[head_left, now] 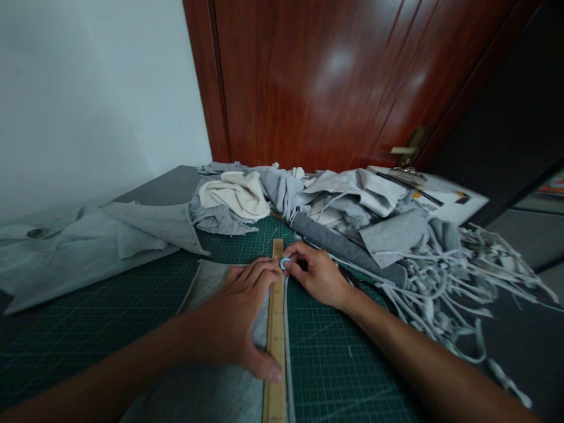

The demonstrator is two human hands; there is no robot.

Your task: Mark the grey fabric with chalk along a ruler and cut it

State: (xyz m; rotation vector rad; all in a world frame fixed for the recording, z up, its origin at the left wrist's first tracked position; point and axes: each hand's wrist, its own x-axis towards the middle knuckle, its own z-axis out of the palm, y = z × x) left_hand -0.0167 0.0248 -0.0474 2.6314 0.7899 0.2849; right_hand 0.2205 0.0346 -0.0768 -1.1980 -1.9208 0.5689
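Note:
My left hand (240, 311) lies spread on a yellow wooden ruler (276, 305), its thumb near the close end and its fingertips farther up. The ruler runs lengthwise along the right edge of a grey fabric piece (207, 393) on a green cutting mat (339, 358). Just right of the ruler's far end, my right hand (315, 270) pinches a small light-blue rounded piece (285, 264) between thumb and fingers. That piece touches or nearly touches the ruler's edge; its exact kind is partly hidden by the fingers.
Grey fabric (132, 235) lies folded at the left. A heap of grey and white cloth (343, 194) spans the back, with a dark grey roll (348, 247) before it. Tangled fabric strips (449, 294) hang at the right. Behind stand a clipboard (458, 211) and a wooden door (308, 82).

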